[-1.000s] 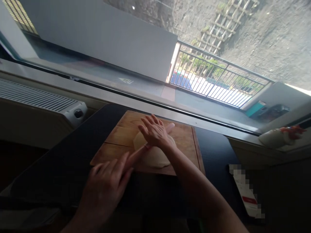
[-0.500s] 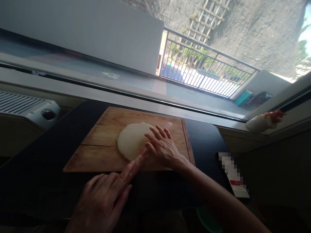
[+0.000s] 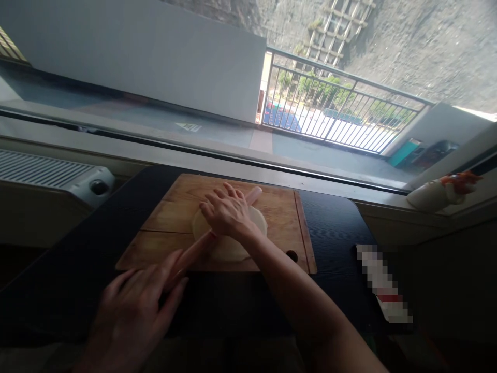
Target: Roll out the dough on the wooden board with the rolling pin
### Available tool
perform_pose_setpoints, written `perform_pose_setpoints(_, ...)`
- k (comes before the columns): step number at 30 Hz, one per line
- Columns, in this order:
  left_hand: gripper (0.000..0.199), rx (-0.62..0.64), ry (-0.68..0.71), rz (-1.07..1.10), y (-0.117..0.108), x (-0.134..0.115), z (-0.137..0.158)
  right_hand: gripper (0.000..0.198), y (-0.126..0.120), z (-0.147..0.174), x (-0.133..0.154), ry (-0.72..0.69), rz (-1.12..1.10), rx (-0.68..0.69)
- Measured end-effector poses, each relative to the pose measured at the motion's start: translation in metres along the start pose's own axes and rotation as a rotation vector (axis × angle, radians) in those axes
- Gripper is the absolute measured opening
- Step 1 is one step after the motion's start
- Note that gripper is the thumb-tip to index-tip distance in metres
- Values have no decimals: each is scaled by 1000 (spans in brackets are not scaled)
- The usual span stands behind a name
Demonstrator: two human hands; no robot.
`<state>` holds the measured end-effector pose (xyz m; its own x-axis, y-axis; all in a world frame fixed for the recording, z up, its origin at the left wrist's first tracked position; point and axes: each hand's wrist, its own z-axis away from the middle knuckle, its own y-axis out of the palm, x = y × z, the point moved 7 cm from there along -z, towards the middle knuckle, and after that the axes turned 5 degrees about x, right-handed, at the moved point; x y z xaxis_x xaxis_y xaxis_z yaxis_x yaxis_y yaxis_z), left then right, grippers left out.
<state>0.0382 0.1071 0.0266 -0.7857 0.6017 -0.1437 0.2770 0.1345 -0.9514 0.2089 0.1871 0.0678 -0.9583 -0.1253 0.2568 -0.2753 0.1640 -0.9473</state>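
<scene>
A rolling pin [image 3: 197, 249], pale pink and see-through looking, lies slantwise across a flat round of dough [image 3: 230, 250]. My left hand [image 3: 135, 300] is wrapped round the pin's near end, past the front edge of the board. On the pin's farther half rests my right hand [image 3: 228, 210], its fingers spread and stretched over it, with the pin's far end sticking out beyond them. Part of the dough is hidden under this hand and forearm. Beneath it all is a wooden cutting board [image 3: 277, 217] with a dark round spot near its front right corner.
The board lies on a dark table [image 3: 337, 223] beside a window sill [image 3: 303, 184]. A radiator [image 3: 77, 173] stands at the left. On the table's right edge is a phone-like flat object [image 3: 382, 282], partly blurred out. A white pot [image 3: 430, 196] sits at the right.
The rolling pin and both hands have moved left across the dough, uncovering its right side. The right hand now sits over the dough's far left part. The view has shifted slightly.
</scene>
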Motion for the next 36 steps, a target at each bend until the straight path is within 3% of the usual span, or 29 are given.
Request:
perform_pose_setpoints(4,52,2,169,125,9,-35,5,40,-17,86,-29,33,79,25)
perform_pose_setpoints(7,50,-3,210,174,12,-43,6,45,-19,110,-38,55,117,78)
perform_pose_setpoints(10,49,-40,160,158,7,-29,4,44,-12,80,-31,42,125,68)
perform_pose_setpoints(15,47,-57,-31,51,-1,15,0,48,14,-31,3,0,37,71)
perform_pose_setpoints(18,43,-91,-93,2,-8,30,3,51,26,-70,20,46,13,119)
perform_pose_setpoints(21,41,-85,-88,5,-10,25,6,50,20,-57,22,41,20,73)
perform_pose_setpoints(27,45,-1,62,195,-7,-24,3,41,-2,65,-22,-77,91,32)
perform_pose_setpoints(29,47,27,98,267,-5,-36,-1,44,-3,88,-36,-137,105,43)
perform_pose_setpoints(32,43,-7,82,287,-6,-33,-7,43,-1,74,-43,-171,102,36)
perform_pose_setpoints(36,37,-86,-36,175,-10,-3,-17,41,9,-10,-22,-98,72,18)
